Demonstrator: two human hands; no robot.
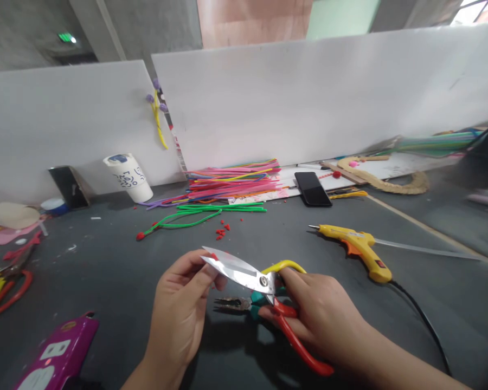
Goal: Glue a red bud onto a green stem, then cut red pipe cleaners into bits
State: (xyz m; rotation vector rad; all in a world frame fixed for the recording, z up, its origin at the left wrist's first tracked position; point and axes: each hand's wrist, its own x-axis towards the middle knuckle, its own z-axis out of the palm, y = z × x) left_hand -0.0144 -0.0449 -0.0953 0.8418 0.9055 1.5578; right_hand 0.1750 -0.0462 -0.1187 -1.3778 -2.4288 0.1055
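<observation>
My right hand is wrapped round the handles of a pair of scissors, one handle red and one yellow. The blades point left and stand slightly parted at the tips. Closed in a pinch, my left hand holds a small red piece at the blade tips; my fingers hide most of it. Pliers with green handles lie below the scissors, partly covered by my right hand. Beyond my hands, several small red bits are scattered near green pipe cleaners, one tipped with a red ball.
A yellow glue gun lies at right, its black cable trailing forward. Bundled coloured pipe cleaners, a black phone and a white cup line the back. At left are other scissors and a purple power strip.
</observation>
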